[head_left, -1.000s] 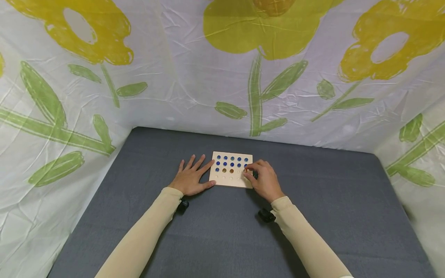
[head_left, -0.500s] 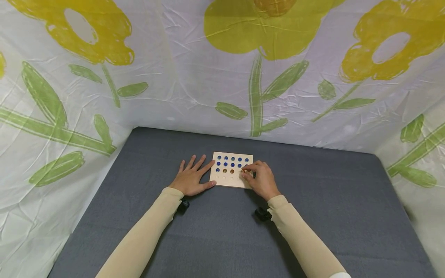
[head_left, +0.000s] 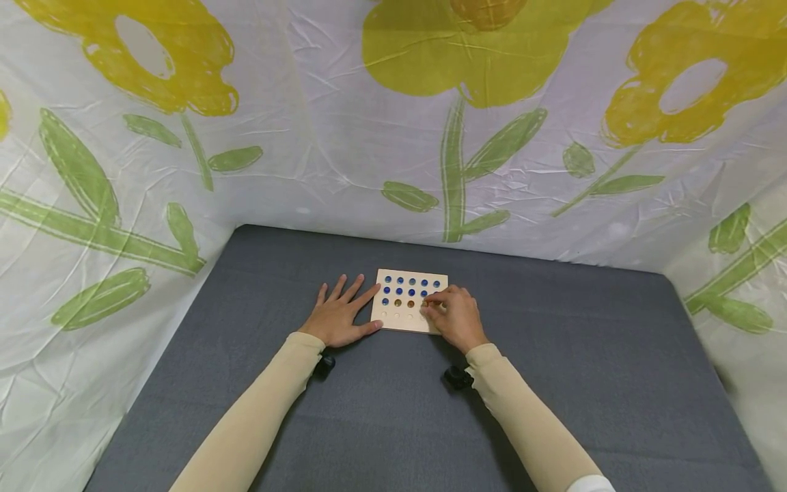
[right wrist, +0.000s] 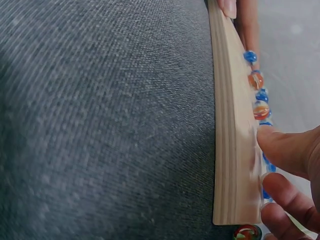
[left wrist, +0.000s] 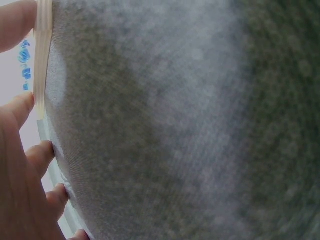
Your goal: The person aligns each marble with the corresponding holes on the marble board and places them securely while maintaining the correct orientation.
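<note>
Compared with the earliest frame, the right hand (head_left: 456, 318) is shifted leftward over the board (head_left: 402, 323), while the left hand (head_left: 336, 320) is kept in place. The right thumb and forefinger are brought together beside the fourth place of the third row; a small marble (head_left: 424, 303) seems to be pinched there, though it is mostly hidden. The left hand is laid spread, its thumb and forefinger set on the board's left edge, the board being rested on the table (head_left: 369, 410). The rows behind are filled with blue marbles (head_left: 411, 292); two orange-brown marbles (head_left: 410, 304) are seated just left of the pinch. Another marble (right wrist: 247, 233) is glimpsed past the board's end in the right wrist view; whether it is held cannot be told.

For a clean placement, the marble is probably best centred and lowered straight down, so that the orange-brown neighbour is not nudged. The grip should be loosened only once it is seated, and the board held steady throughout.
</note>
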{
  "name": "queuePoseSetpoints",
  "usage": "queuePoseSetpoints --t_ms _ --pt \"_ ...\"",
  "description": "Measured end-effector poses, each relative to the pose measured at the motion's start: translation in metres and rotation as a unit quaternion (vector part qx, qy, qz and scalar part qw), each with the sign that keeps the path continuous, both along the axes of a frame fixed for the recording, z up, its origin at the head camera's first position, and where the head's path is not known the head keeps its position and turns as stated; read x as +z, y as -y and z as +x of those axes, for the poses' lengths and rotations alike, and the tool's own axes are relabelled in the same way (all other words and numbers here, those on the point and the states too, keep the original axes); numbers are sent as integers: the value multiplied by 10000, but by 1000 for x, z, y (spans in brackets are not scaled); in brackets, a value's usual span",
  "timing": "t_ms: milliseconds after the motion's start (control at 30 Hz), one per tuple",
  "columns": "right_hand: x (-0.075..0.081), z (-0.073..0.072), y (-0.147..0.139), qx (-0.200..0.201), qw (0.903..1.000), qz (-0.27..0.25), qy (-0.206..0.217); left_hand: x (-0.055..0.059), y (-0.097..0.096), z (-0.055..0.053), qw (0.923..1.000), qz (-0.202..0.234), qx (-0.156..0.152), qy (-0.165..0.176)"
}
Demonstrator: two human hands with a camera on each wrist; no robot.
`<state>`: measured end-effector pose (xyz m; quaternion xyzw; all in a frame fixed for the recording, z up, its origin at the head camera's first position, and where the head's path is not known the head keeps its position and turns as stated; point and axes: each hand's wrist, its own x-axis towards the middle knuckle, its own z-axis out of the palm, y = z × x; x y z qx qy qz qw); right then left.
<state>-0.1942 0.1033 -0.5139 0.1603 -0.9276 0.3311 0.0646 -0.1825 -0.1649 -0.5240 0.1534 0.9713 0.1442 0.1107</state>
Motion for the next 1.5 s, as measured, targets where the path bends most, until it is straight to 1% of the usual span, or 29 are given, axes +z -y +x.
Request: queuePoseSetpoints --t_ms 233,467,567,933,1033,1133,1300,1500 --pt "-3 -1 3 -93 9998 165 -12 -1 -1 1 10000 24 39 37" --pt "-2 0 4 -129 9995 297 25 6 -2 4 10000 -12 15 86" --pt "-2 0 4 -140 9994 314 43 8 -2 5 10000 -43 8 90" --pt "-2 1 4 -173 9993 337 66 5 -1 4 10000 -15 -2 84" --pt "-1 2 2 -159 9995 253 47 4 -1 3 10000 -11 5 75" --pt "2 4 -1 -150 9999 46 26 3 0 3 10000 -4 12 87" --pt "8 7 -11 -96 9998 -183 -41 5 -1 2 10000 47 -1 68" --pt "14 10 -26 -101 9993 -362 68 4 0 2 9999 64 -2 99"
